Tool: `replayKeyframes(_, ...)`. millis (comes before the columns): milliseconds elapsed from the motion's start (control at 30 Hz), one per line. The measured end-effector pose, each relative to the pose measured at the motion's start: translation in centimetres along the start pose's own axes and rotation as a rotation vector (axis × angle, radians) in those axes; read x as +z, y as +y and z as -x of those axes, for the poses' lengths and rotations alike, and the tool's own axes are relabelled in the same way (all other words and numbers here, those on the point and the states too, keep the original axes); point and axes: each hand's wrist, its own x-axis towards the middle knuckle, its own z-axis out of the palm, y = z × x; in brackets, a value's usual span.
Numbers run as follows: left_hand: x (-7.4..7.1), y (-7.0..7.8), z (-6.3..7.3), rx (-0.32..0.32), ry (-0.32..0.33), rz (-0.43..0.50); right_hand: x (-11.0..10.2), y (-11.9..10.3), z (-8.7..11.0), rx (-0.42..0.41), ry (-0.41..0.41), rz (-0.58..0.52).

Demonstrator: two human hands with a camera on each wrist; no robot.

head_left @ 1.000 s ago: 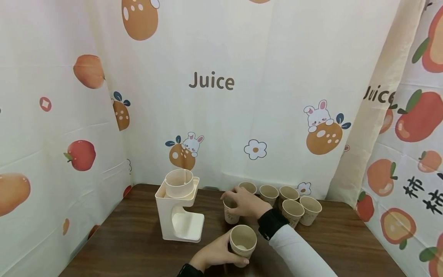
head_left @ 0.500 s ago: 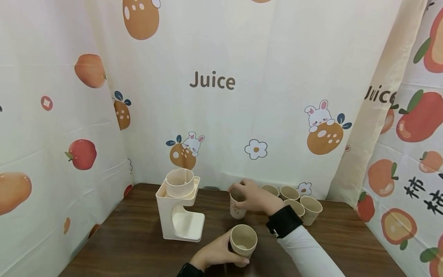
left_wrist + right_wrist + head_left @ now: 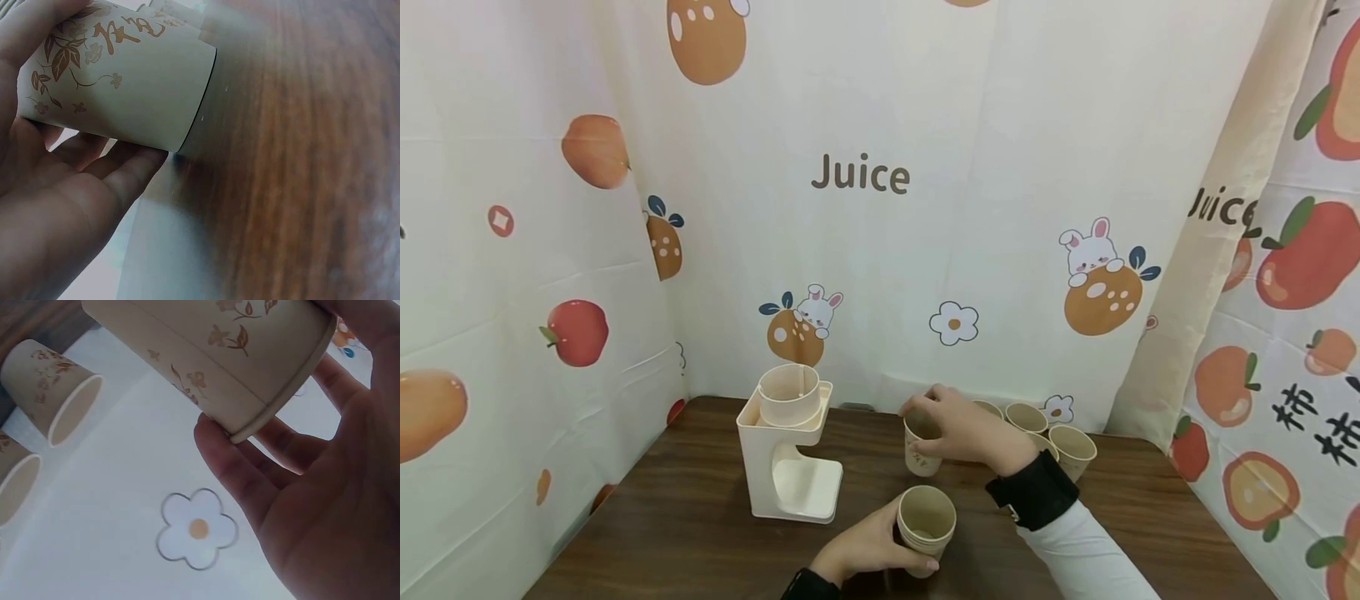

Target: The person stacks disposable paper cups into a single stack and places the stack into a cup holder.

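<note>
My left hand (image 3: 868, 542) grips an upright stack of nested paper cups (image 3: 927, 510), with several rims showing below the top one. Leaf and flower prints mark the outer paper cup (image 3: 134, 87) in the left wrist view, and its base is close to the table. Behind that stack, my right hand (image 3: 958, 429) holds a single paper cup (image 3: 921, 460) by its rim. In the right wrist view the fingers (image 3: 234, 459) curl about the rim of this printed cup (image 3: 212, 356). The right hand and wrist hide part of the cups behind.
A cream cup dispenser (image 3: 763, 467) with a round tube on top stands to the left on the dark wooden table (image 3: 677, 500). Several more paper cups (image 3: 1072, 450) stand at the back right, beside the right forearm. A fruit-print curtain (image 3: 880, 250) closes off the back and sides.
My right hand has shifted to the right with its cup, and its wrist covers more of the cups behind. The left hand and its stack have stayed in place.
</note>
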Motion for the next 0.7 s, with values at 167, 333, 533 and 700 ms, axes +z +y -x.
replayKeyframes(167, 0.0, 0.0, -0.1, 0.006, -0.001, -0.009, -0.8, -0.6, 0.8, -0.011, 0.016, 0.030)
replayKeyframes(333, 0.1, 0.0, -0.1, 0.009, 0.013, -0.024, -1.0, -0.9, 1.5, -0.083, 0.037, 0.058)
replayKeyframes(533, 0.1, 0.0, -0.1, 0.011, 0.009, -0.038, -1.2, -1.4, 2.5, -0.110, 0.048, 0.045)
replayKeyframes(700, 0.0, 0.0, 0.0, 0.008, 0.009, -0.044, -1.6, -2.1, 3.5, -0.093, 0.038, 0.026)
